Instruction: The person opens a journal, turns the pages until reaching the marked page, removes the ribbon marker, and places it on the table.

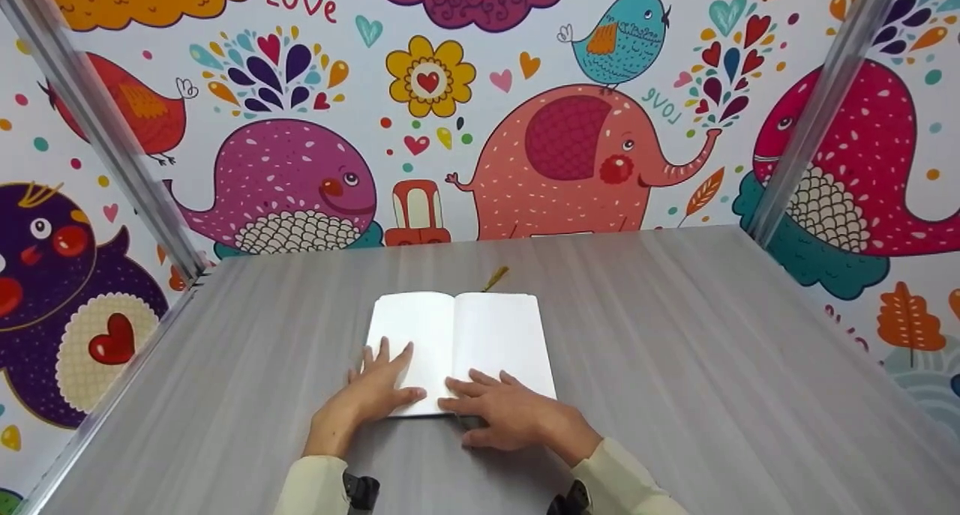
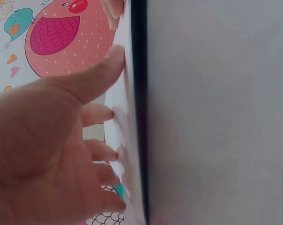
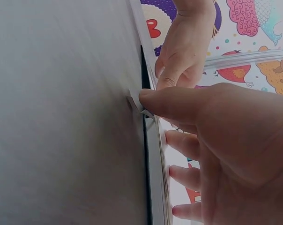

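Note:
A notebook (image 1: 499, 327) with blank white pages lies spread on the grey table, its dark cover edge (image 2: 140, 93) showing in the left wrist view. On the lower part of the left page rests my left hand (image 1: 379, 387), fingers spread and fingertips touching the paper. My right hand (image 1: 506, 410) lies across the lower right page, its fingers reaching toward the middle fold and its thumb off the near edge. In the right wrist view that thumb (image 3: 174, 103) is beside a small ribbon end (image 3: 134, 104) at the book's lower edge.
A gold tassel (image 1: 496, 276) sticks out past the notebook's far edge. Grey wood-grain table (image 1: 675, 335) surrounds the book. Behind it stands a wall (image 1: 427, 148) printed with cartoon animals, with metal posts (image 1: 825, 110) at the corners.

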The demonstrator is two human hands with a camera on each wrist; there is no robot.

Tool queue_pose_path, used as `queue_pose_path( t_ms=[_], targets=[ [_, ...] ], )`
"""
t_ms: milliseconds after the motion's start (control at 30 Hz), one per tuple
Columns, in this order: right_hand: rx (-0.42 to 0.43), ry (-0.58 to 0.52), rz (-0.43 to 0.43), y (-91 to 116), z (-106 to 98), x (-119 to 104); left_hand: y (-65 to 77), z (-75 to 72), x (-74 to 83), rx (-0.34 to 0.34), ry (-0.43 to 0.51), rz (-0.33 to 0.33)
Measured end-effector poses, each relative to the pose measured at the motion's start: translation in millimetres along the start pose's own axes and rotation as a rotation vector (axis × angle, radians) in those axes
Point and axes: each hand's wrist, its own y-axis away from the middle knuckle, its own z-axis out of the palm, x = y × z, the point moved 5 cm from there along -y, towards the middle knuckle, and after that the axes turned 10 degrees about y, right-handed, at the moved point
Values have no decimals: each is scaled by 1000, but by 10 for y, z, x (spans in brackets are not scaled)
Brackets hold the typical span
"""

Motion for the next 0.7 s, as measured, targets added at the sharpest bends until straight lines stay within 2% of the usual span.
queue_pose_path(
  t_ms=[233,433,700],
  targets=[
    [-18,-29,3,36,-20,63,-20,39,56,-49,36,84],
    [-27,-51,16,70,-41,119,-12,50,44,-76,37,75],
    [-38,-45,89,118,-67,240,8,64,48,-93,-1,80]
  ],
)
